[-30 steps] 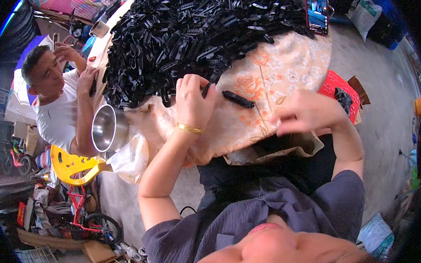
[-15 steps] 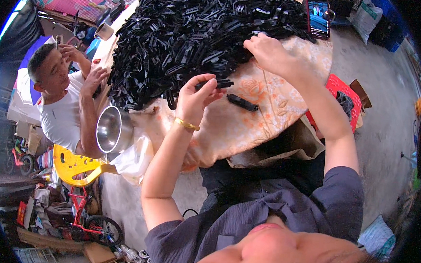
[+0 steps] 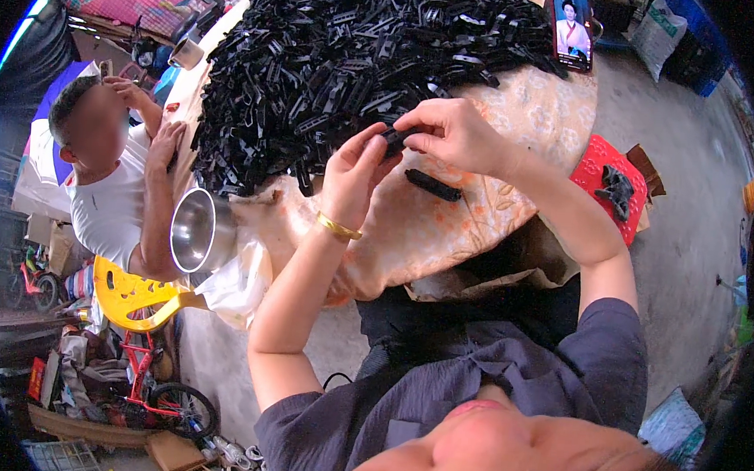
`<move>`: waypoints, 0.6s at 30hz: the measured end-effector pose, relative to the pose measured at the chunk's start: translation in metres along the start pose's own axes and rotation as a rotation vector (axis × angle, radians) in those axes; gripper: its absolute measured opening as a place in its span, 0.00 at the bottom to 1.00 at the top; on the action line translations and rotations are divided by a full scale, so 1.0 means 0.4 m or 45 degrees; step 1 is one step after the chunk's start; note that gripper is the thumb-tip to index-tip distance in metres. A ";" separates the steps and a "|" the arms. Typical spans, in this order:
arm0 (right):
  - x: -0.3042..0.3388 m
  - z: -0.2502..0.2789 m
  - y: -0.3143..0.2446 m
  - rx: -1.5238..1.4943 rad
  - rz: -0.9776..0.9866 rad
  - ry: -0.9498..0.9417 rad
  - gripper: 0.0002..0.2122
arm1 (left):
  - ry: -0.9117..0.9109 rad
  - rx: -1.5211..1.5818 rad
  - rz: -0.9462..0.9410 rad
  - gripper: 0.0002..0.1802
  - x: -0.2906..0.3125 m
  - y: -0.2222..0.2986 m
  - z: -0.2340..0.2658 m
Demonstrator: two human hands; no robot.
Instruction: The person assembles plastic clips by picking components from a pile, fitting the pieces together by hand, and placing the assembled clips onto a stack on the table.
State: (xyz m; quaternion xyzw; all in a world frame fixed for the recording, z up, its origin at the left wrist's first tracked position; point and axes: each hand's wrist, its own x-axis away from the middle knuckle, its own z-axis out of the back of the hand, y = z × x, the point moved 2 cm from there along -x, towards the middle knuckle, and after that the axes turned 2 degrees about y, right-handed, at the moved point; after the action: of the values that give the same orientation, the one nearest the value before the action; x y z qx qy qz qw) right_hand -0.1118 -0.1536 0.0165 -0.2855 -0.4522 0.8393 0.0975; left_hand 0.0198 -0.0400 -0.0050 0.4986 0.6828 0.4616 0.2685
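A small stack of narrow black plastic strips is held between my two hands above the near side of the table. My left hand, with a gold bangle at its wrist, grips the stack between thumb and fingers. The fingertips of my right hand pinch its right end, and both hands partly cover it. Just below, a black bundle of similar strips lies on the orange floral tablecloth. Beyond my hands spreads a large heap of loose black strips.
A phone with a lit screen stands at the heap's far right. A steel bowl sits at the table's left edge, near a yellow chair. At the left is another person. A red stool holding something black stands right.
My right hand has come from the heap's right edge down and left to meet my left hand, and now touches the held strips. The phone's picture has changed.
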 end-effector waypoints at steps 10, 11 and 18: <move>0.008 -0.008 -0.021 0.422 0.465 0.317 0.14 | 0.059 -0.512 -0.408 0.17 0.025 0.022 -0.020; 0.004 0.000 -0.022 0.413 0.582 0.432 0.14 | 0.057 -0.512 -0.406 0.17 0.024 0.020 -0.021; 0.019 0.014 -0.008 0.131 0.196 -0.018 0.16 | 0.057 -1.081 -0.621 0.16 0.046 0.033 -0.034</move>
State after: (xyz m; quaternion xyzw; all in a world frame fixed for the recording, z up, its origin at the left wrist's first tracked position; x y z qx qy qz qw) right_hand -0.1215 -0.1525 0.0185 -0.3083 -0.3860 0.8683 0.0441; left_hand 0.0079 -0.0267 0.0145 0.1606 0.5369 0.6334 0.5336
